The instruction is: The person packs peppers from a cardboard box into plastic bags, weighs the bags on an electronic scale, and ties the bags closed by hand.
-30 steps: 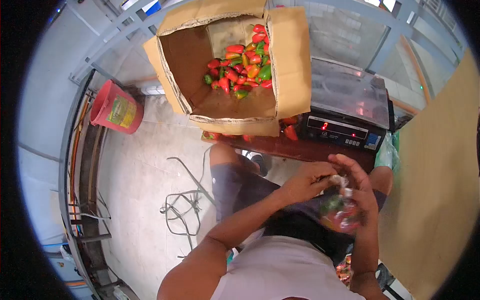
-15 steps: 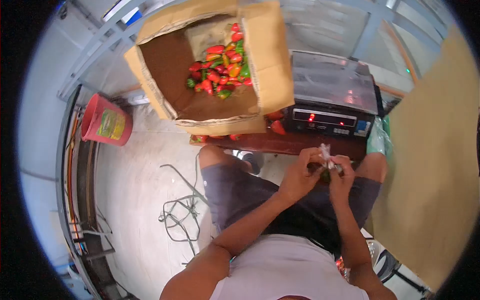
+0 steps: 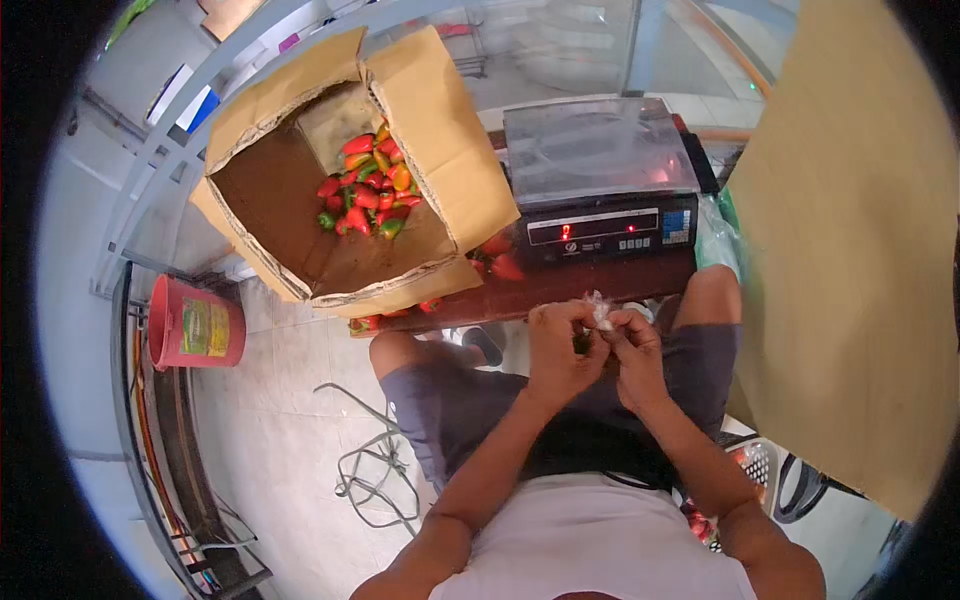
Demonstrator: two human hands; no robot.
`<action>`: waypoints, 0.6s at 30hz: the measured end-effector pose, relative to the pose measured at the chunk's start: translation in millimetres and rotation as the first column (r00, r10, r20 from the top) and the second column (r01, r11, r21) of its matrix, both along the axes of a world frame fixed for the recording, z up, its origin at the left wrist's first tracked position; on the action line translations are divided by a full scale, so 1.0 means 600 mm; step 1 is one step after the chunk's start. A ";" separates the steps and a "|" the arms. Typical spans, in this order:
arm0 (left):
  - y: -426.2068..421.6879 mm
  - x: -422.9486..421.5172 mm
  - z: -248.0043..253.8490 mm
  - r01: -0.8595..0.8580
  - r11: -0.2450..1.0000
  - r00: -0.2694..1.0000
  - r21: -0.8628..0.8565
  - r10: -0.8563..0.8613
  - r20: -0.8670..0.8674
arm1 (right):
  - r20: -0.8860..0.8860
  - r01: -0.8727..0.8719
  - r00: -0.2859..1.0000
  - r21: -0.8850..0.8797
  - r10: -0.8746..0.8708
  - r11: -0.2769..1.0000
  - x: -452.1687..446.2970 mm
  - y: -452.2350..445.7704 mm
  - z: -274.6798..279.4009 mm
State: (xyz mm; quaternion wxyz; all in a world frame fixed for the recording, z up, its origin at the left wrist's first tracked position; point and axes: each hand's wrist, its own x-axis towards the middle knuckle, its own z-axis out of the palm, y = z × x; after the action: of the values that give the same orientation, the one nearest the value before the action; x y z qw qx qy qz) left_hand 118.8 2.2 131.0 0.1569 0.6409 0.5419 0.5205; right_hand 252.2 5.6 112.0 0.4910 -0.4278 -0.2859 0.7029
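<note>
- Clear plastic film (image 3: pixel 601 309): gathered in a bunch between the two hands, touching both, its free end standing just beyond the fingertips; long axis pointing away from the torso, tilted slightly toward the left hand's side.
- Left hand (image 3: pixel 562 352): thumb and fingers pinched on the film from its left; a green patch, not identifiable, shows within the curl of the fingers.
- Right hand (image 3: pixel 639 357): thumb and fingers pinched on the film from its right. Neither hand is clearly nearer.
- Digital weighing scale (image 3: pixel 600 238): directly beyond both hands, apart from them.
- Cardboard box (image 3: pixel 448 150) of red and green peppers (image 3: pixel 365 197): beyond and left of the left hand.
</note>
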 end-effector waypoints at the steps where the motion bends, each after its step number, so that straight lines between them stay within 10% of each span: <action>1: -0.003 -0.003 -0.010 0.039 0.995 0.995 -0.092 -0.031 0.092 | 0.015 -0.043 0.999 -0.019 0.043 0.999 0.011 -0.003 0.006; 4: -0.012 0.001 0.000 0.180 0.963 0.931 -0.203 -0.100 0.350 | -0.380 -0.431 0.852 -0.121 0.359 0.894 0.062 0.020 0.033; 7: -0.027 0.008 0.019 0.187 0.974 0.977 -0.125 -0.170 0.132 | 0.026 -0.428 0.891 -0.280 0.452 0.859 0.063 0.024 0.107; 11: -0.040 0.012 0.050 0.269 0.963 0.962 -0.005 -0.269 -0.044 | 0.440 -0.352 0.872 0.258 0.215 0.900 0.063 0.009 0.120; 17: -0.009 0.049 0.040 0.160 0.984 0.700 -0.081 -0.056 0.712 | 0.721 -0.579 0.681 0.636 -0.127 0.509 0.097 -0.007 0.169; 18: -0.009 0.052 0.041 0.377 0.920 0.465 -0.105 -0.091 0.881 | 0.748 -0.635 0.663 0.590 -0.041 0.498 0.116 -0.013 0.167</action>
State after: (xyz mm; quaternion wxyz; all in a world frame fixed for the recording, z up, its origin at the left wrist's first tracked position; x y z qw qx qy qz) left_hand 149.8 -3.2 155.9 0.5667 0.3339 0.3650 0.6588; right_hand 321.6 -2.4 212.2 0.3468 -0.3103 -0.8103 0.3560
